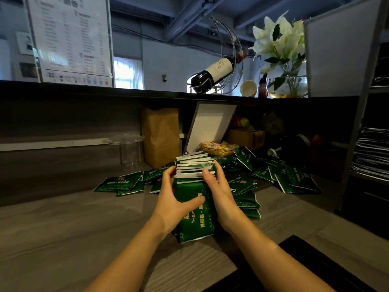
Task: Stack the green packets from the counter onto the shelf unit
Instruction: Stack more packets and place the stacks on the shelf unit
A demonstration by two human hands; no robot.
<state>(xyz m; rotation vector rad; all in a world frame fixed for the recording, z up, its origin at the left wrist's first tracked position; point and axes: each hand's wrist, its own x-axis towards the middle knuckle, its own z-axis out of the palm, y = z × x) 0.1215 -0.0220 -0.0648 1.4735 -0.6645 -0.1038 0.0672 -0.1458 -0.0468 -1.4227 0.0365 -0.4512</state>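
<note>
1. Both hands clasp an upright bundle of green packets that stands on the counter near its front edge. The left hand curls round the bundle's left side with its thumb across the front face. The right hand grips the right side, thumb on the white top edges.
2. A dark slab lies at the front right corner, and bare counter spreads away to the left.
3. Behind the bundle, the left packets lie loose toward the middle. The right packets crowd the counter up to the shelf unit at the right edge.
4. Along the back edge stand a clear glass, a paper bag and a leaning white board.
</note>
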